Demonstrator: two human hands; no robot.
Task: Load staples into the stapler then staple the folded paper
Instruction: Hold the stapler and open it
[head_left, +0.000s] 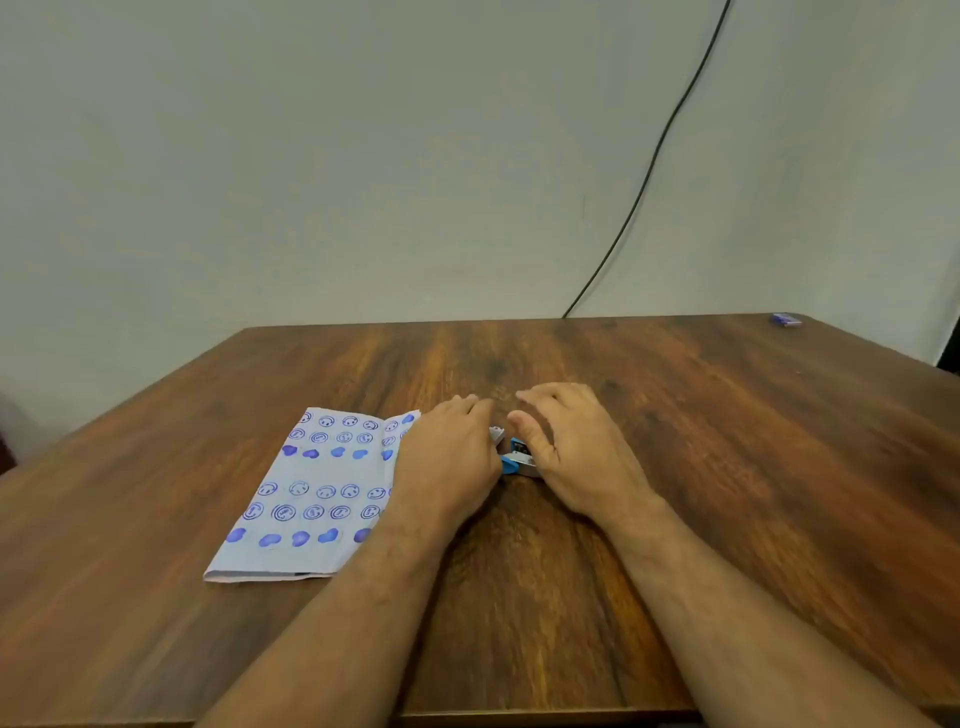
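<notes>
A small blue and silver stapler (515, 459) lies on the wooden table (675, 441) between my two hands, mostly hidden by them. My left hand (448, 457) covers its left end, fingers curled around it. My right hand (566, 447) rests on its right part, thumb against the blue piece and the other fingers spread above. The folded paper (311, 493), pale with blue smiley stamps and blue blots, lies flat to the left; my left hand overlaps its right edge. Whether the stapler is open I cannot tell.
A small blue box (786, 319) lies at the table's far right corner. A black cable (654, 156) runs down the wall behind the table. The table's near edge is just below my forearms.
</notes>
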